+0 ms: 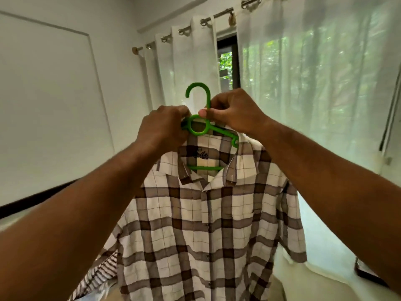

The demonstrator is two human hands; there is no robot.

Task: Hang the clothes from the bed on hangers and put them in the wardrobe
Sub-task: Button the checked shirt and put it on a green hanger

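A: Entry: where is the work piece?
B: The checked shirt (pixel 201 224) hangs at frame centre on the green hanger (pixel 196 133), held up in the air. Collar sits over the hanger's arms, front buttoned, hem out of frame at the bottom.

A: Grips?
B: The right hand (pixel 235 114) pinches the neck just under the hook, thumb pressed on the front. The left hand (pixel 165 127) has its fingers curled round the hanger's left arm at the collar. I can't tell whether cloth is caught in there too.

A: Why hold it so?
B: Probably to steady the hook while the left shoulder is seated; the shirt droops lower on that side.

A: Room to move?
B: Hook is free and points to frame left. The curtain (pixel 314 83) is close behind, the wall (pixel 54 94) fills frame left, and a striped garment (pixel 97 276) lies at lower left under the hem. Wardrobe not in view, so a turn is likely needed; sleeves could brush edges.
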